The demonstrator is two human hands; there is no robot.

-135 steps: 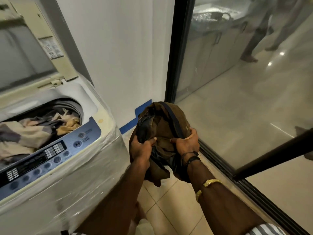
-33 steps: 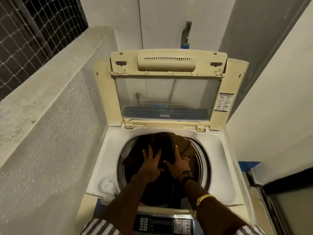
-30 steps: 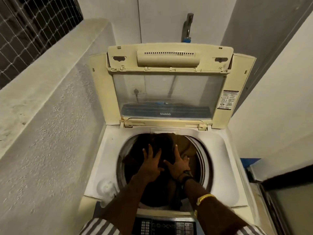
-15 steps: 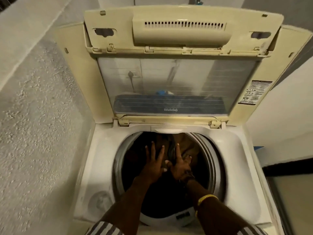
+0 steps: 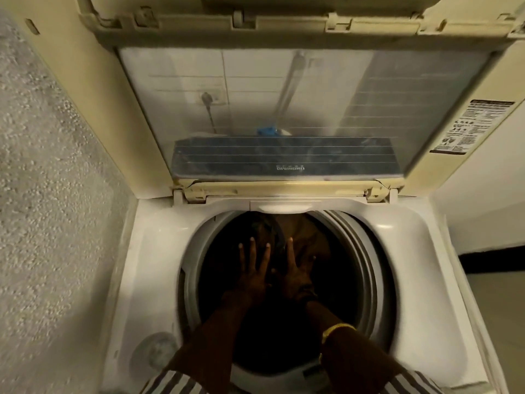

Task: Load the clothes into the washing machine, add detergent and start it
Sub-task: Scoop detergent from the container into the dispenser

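Note:
The top-loading washing machine (image 5: 159, 251) fills the view, its lid (image 5: 284, 115) standing upright at the back. Both my arms reach down into the dark drum (image 5: 366, 265). My left hand (image 5: 252, 273) and my right hand (image 5: 295, 273) lie flat side by side, fingers spread, on the dark brown clothes (image 5: 308, 234) inside. Neither hand grips any cloth. Most of the load is lost in shadow.
A rough grey wall (image 5: 51, 209) runs close along the machine's left side. A white wall (image 5: 488, 194) and a dark floor strip (image 5: 494, 261) lie to the right. A round cap (image 5: 153, 351) sits in the machine's front left corner.
The brown garment held in both hands has gone into the drum and been let go. My head has moved closer over the machine, and both hands have sunk a little deeper.

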